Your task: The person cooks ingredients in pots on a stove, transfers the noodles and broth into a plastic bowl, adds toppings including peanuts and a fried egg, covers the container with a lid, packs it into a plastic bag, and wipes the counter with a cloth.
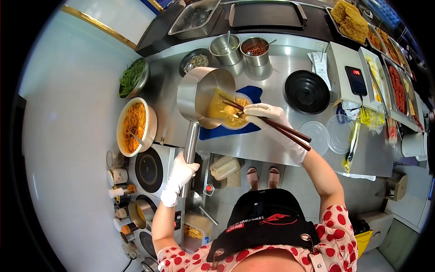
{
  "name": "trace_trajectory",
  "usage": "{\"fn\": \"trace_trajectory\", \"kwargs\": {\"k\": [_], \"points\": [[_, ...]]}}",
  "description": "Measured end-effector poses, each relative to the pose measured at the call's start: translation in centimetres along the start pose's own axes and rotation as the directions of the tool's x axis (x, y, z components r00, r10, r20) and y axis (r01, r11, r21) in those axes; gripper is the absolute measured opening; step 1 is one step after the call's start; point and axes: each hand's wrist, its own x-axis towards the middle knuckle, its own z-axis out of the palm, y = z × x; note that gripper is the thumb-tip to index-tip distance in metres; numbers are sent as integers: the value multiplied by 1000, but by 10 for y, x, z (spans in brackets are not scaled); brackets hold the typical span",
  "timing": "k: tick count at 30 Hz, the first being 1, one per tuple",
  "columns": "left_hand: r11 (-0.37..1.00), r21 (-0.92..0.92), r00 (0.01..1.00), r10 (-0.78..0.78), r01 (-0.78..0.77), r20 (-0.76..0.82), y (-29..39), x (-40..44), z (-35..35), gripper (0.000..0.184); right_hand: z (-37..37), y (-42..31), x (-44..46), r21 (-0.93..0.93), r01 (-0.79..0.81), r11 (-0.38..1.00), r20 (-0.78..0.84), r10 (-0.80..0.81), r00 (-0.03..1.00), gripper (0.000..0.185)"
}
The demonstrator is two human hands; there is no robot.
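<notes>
My gloved left hand (pixel 182 172) is wrapped round the handle of a steel saucepan (pixel 188 93), which is tilted over a round plastic container (pixel 244 100). Yellowish broth with food shows at the pan's lower edge and in the container. In my gloved right hand (pixel 268 113) are dark chopsticks (pixel 290 131), their tips among the food at the container. A blue cloth (pixel 210 132) lies under the container. Right of it are a black bowl (pixel 307 91) and two clear lids (pixel 315 136).
Steel pots (pixel 225 54) and a dark bowl of chopped food (pixel 195 61) stand at the back. On the left are a bowl of orange shreds (pixel 135 127), a bowl of greens (pixel 132 79) and a hob (pixel 148 170). A phone (pixel 356 80) and food trays (pixel 395 88) are at the right.
</notes>
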Motion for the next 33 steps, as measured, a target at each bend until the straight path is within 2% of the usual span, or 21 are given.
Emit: {"fn": "trace_trajectory", "kwargs": {"k": [2,6,9,11,14,17,20,22,26,29,33], "points": [[999,38,999,27,-27,-17,4,-3,0,43,-2,5,-6,-32,70,997,53,-69,996,19],[999,44,1000,16,-15,-22,1,-2,1,46,-11,-5,-13,-44,-65,997,40,67,997,19],[997,65,999,36,-34,-34,0,-1,3,50,-9,-1,-7,-75,34,997,101,-27,994,22],[990,116,993,92,-84,-67,-6,1,4,53,-4,14,-8,-76,180,981,189,-163,968,26],[983,172,995,69,-57,-66,1,0,2,57,-15,-6,-15,-182,253,950,404,-163,900,27],[980,196,994,43,-23,-100,-5,3,4,48,-28,-22,-28,-312,248,917,441,-92,893,28],[972,225,989,91,-63,-119,-5,4,5,48,-41,-20,-37,-295,153,943,202,-95,975,20],[963,261,983,112,-71,-146,-12,6,8,49,-41,-19,-40,-246,28,969,73,-10,997,16],[945,323,988,101,-58,-118,-1,1,7,56,-31,0,-43,-241,62,969,99,-39,994,17],[926,372,981,126,-64,-146,6,-7,9,56,-22,18,-38,-234,101,967,196,-54,979,18],[911,410,979,119,-42,-163,10,-15,10,52,-11,26,-21,-250,60,966,220,-3,976,16]]}}
